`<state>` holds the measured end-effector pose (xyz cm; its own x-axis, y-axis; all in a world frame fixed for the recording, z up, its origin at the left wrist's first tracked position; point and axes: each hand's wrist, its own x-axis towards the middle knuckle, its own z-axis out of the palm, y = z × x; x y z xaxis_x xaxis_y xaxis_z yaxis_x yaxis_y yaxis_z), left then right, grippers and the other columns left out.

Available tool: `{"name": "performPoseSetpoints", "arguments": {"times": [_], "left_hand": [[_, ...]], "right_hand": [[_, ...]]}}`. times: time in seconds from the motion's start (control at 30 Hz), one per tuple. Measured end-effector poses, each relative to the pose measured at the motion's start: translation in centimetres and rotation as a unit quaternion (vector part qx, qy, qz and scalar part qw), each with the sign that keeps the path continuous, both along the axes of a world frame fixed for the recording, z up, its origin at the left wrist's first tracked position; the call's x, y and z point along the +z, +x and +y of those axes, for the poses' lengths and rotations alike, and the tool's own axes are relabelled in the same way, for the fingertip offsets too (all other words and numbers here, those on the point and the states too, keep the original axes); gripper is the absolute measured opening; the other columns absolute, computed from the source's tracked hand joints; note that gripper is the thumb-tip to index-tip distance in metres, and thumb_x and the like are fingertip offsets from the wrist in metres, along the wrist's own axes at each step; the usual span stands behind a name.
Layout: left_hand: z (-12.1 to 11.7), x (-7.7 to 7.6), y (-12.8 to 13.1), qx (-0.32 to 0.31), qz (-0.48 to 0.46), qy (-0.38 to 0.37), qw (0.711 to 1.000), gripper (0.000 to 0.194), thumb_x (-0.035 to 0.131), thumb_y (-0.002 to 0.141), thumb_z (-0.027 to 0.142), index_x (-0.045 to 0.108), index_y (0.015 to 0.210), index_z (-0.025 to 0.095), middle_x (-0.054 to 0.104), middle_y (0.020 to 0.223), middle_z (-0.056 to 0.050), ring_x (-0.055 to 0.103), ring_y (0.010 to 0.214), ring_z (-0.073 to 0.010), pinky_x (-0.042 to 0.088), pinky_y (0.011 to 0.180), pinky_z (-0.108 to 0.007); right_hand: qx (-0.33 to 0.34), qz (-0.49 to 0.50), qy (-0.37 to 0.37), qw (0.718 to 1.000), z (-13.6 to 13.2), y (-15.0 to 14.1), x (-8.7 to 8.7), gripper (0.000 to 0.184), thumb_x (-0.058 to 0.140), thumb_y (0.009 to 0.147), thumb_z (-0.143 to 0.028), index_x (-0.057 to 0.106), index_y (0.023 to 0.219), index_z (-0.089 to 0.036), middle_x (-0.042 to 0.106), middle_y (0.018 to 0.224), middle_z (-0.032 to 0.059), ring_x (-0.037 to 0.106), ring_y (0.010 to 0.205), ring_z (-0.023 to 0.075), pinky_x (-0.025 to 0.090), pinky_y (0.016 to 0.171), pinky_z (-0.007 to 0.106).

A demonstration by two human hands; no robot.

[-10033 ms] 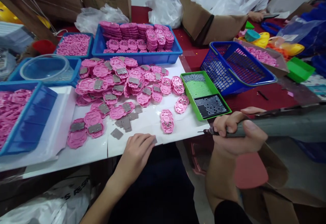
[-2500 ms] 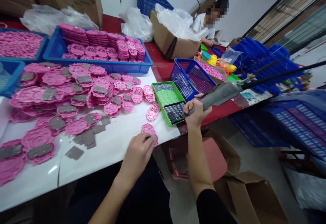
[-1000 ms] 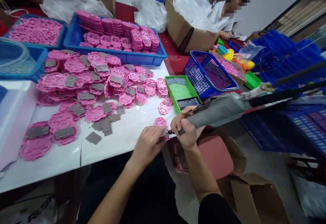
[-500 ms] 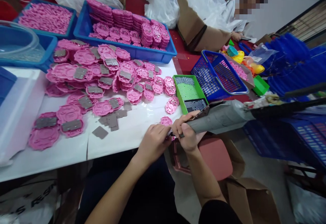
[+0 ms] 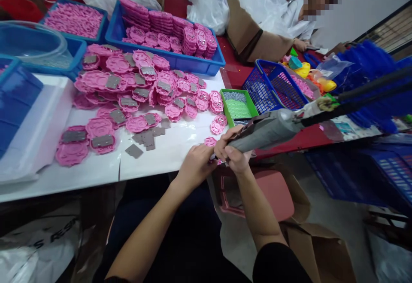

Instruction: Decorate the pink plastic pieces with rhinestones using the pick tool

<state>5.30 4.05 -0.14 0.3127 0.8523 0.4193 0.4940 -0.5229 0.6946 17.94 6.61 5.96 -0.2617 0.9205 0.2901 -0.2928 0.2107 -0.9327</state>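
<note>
My right hand (image 5: 234, 153) is wrapped round a grey electric screwdriver (image 5: 267, 132), which slants down to the left. Its tip meets a pink plastic part (image 5: 210, 141) at the table's front edge, mostly hidden by both hands. My left hand (image 5: 195, 166) is closed on that part from the left, with its fingertips close to the screwdriver tip. To the left lie loose grey metal plates (image 5: 147, 138) and a heap of pink plastic parts (image 5: 164, 84), many with a grey plate on them. Just behind my right hand is a green tray (image 5: 240, 109) of small screws.
A blue tray (image 5: 196, 63) of stacked pink parts stands behind the heap. Beside the green tray is a blue basket (image 5: 262, 92). Further back are a cardboard box (image 5: 270, 49) and a seated person (image 5: 299, 14). A pink stool (image 5: 275, 195) stands below on the right.
Ten seconds ago the screwdriver was held away to the right and the left hand lay at the table edge. Since then, both hands have come together over the pink part, with the tip on it.
</note>
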Motion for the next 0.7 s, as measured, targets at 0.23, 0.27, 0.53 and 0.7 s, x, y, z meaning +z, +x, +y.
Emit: {"name": "performPoseSetpoints", "arguments": {"times": [0.23,0.27,0.53,0.7], "left_hand": [[0.3,-0.3,0.3,0.012,0.046,0.013,0.999,0.015,0.075,0.084,0.017,0.063,0.091,0.019,0.07,0.086,-0.004,0.068,0.084,-0.0236,0.05,0.078,-0.035],[0.3,-0.4,0.4,0.014,0.047,0.014,0.999,0.015,0.075,0.084,0.017,0.063,0.093,0.019,0.07,0.086,-0.004,0.068,0.085,-0.0239,0.05,0.078,-0.036],[-0.1,-0.3,0.7,0.051,0.024,0.014,0.998,0.043,0.073,0.084,0.016,0.058,0.124,0.019,0.073,0.096,-0.005,0.07,0.09,-0.0242,0.052,0.084,-0.037],[-0.4,0.1,1.0,0.071,0.021,-0.003,0.997,0.045,0.071,0.083,0.013,0.058,0.126,0.019,0.074,0.098,-0.005,0.071,0.093,-0.0248,0.052,0.083,-0.036]], "right_hand": [[0.038,0.007,0.011,0.999,0.9,-0.1,0.2,0.028,0.074,0.078,-0.034,0.055,0.095,-0.024,0.045,0.051,-0.0119,0.033,0.035,0.0059,0.033,0.037,0.022],[0.023,0.008,0.012,1.0,0.9,-0.2,0.3,0.027,0.073,0.078,-0.034,0.055,0.095,-0.024,0.045,0.05,-0.0121,0.033,0.035,0.0058,0.033,0.036,0.022],[-0.254,-0.039,0.014,0.966,-0.7,-1.6,-0.4,0.022,0.072,0.079,-0.035,0.057,0.093,-0.027,0.046,0.057,-0.01,0.047,0.046,0.01,0.051,0.051,0.029],[-0.3,-0.039,0.006,0.953,-0.7,-2.1,-0.6,0.022,0.072,0.078,-0.035,0.055,0.089,-0.027,0.049,0.057,-0.0085,0.049,0.048,0.0121,0.051,0.051,0.031]]}}
